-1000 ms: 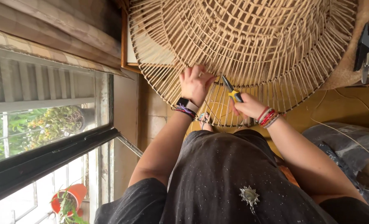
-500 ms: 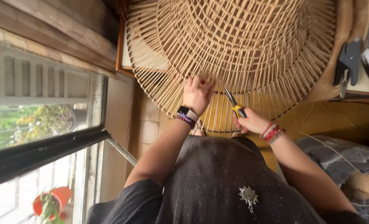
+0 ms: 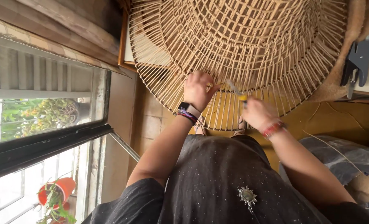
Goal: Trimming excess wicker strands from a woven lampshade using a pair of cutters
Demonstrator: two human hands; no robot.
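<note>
Bracing the woven rattan frame [image 3: 242, 45], the left hand [image 3: 197, 89] pinches a spoke steady; the right hand [image 3: 257, 113] grips yellow-handled pliers [image 3: 238, 92] closed around them.

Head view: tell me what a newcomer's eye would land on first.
The big round woven rattan frame fills the top. At its lower edge, the left hand grips the spokes while the right hand holds a yellow-handled tool. An orange flowerpot sits outside the window, lower left.
</note>
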